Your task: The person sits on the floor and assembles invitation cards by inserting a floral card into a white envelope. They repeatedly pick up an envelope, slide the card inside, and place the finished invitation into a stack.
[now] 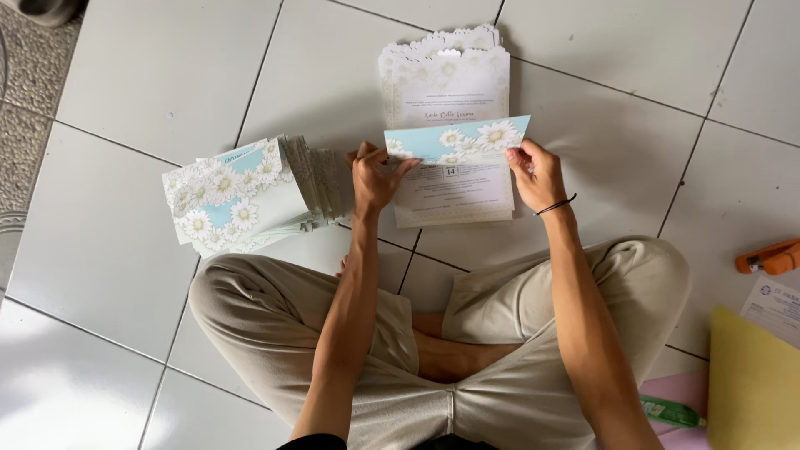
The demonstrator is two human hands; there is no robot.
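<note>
I sit cross-legged on a white tiled floor. My left hand and my right hand each pinch an end of a pale card whose top flap is blue with white daisies, folded down over the printed sheet. Just beyond it lies a stack of cream cards with scalloped edges. To my left a fanned pile of folded daisy-print cards rests on the floor, close to my left hand. A dark band circles my right wrist.
An orange stapler lies at the right edge. Below it are a white printed sheet, a yellow sheet, a pink sheet and a green tube. Grey textured paving borders the tiles at far left.
</note>
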